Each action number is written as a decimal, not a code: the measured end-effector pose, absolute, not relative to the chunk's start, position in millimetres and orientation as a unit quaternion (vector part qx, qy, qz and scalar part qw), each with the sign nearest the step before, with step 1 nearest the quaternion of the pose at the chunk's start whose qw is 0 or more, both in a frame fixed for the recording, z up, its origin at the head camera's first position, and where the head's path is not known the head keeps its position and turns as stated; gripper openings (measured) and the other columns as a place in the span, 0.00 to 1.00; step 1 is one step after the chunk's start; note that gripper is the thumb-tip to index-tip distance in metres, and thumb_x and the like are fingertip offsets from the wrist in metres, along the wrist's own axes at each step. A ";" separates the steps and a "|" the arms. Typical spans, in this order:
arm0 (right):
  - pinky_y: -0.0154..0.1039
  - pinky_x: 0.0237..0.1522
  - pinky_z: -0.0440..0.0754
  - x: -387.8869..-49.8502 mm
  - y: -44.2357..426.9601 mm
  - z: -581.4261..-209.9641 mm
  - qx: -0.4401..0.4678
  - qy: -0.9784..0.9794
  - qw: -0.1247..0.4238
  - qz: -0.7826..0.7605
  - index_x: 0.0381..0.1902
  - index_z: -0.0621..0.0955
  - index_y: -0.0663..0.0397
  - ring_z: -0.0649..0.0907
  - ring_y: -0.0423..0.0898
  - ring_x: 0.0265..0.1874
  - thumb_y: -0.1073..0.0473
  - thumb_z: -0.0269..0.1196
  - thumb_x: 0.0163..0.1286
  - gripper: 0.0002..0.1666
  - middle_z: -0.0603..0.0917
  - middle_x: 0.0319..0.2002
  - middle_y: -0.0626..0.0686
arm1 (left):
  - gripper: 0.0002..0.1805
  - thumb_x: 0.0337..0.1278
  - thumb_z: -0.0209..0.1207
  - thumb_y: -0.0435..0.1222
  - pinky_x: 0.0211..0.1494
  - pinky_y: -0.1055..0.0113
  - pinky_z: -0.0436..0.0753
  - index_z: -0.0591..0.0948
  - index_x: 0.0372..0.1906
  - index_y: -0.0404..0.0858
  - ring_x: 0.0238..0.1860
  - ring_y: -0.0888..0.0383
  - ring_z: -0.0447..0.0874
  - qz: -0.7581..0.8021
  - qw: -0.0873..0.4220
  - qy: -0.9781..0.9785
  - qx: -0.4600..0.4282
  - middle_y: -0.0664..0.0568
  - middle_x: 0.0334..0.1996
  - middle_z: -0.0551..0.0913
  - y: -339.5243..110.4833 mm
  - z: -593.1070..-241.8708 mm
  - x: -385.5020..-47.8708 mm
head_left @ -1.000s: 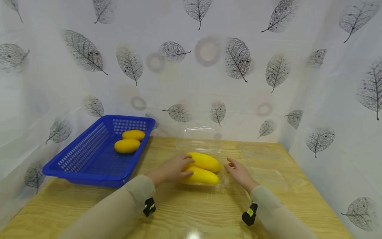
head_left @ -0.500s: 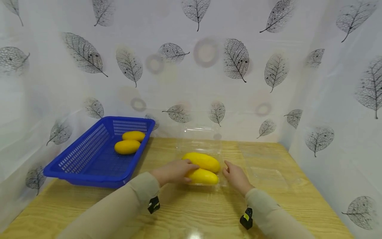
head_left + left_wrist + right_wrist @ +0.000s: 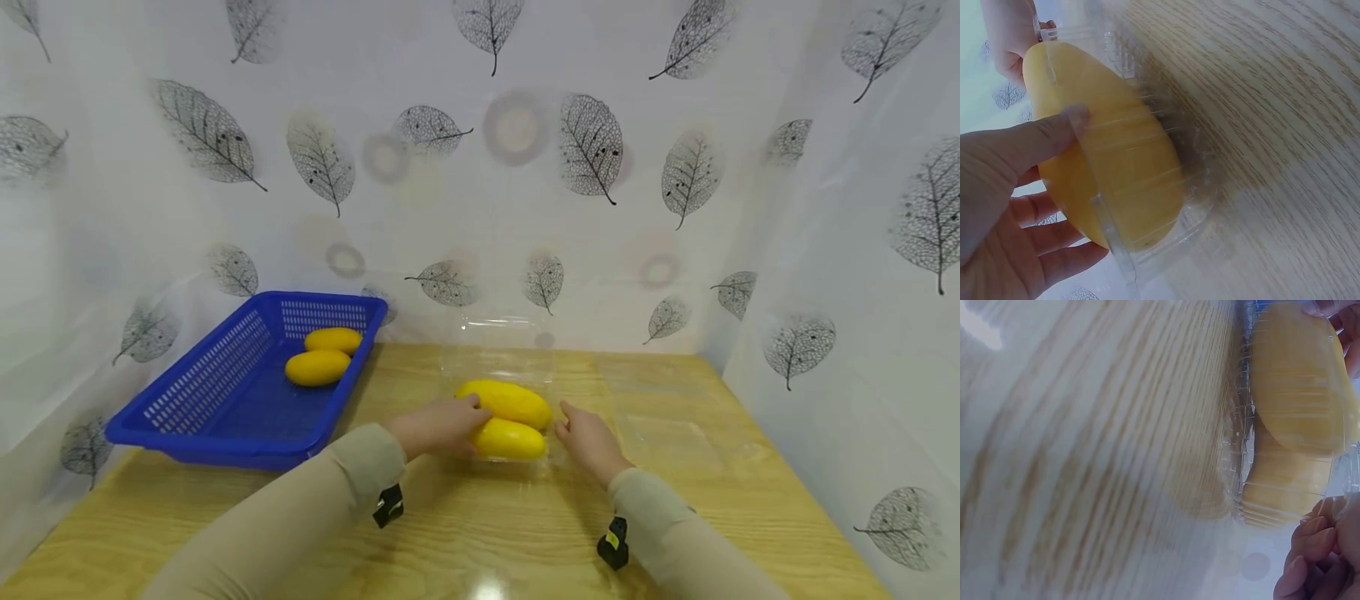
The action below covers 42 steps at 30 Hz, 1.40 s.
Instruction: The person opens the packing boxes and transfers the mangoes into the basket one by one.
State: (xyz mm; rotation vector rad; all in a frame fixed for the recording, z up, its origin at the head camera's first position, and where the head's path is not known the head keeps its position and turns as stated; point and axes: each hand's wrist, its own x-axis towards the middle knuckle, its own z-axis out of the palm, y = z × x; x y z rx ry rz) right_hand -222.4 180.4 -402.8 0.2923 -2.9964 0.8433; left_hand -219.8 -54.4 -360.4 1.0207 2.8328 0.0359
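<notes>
Two yellow mangoes lie side by side in an open clear plastic clamshell box, the near mango (image 3: 512, 439) in front of the far mango (image 3: 510, 403). My left hand (image 3: 442, 425) grips the near mango at its left end. In the left wrist view, the thumb presses on its near side and the fingers (image 3: 1054, 240) curl behind it, over the box's wall (image 3: 1116, 244). At the box's right end, my right hand (image 3: 588, 439) has its fingers curled and appears to pinch the rim; the contact is partly hidden.
A blue plastic basket (image 3: 225, 454) at the left holds two more mangoes (image 3: 318, 367). The box's transparent lid (image 3: 498, 350) stands raised at the back. Another clear plastic piece (image 3: 667, 433) lies at the right on the wooden table (image 3: 495, 533). A leaf-patterned curtain surrounds the table.
My left hand has moved slightly right and tightened round the near mango. My right hand has come in left to the box's right end, its fingers now more curled.
</notes>
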 end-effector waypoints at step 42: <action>0.34 0.16 0.63 -225.6 181.6 -403.3 0.098 -0.968 0.018 0.230 0.63 0.66 0.71 0.62 0.40 0.11 0.62 0.54 0.68 0.28 0.70 0.16 0.48 | 0.28 0.55 0.63 0.41 0.58 0.57 0.72 0.72 0.61 0.39 0.50 0.50 0.75 -0.023 0.093 0.932 0.351 0.43 0.52 0.75 -59.9 -317.1 -215.0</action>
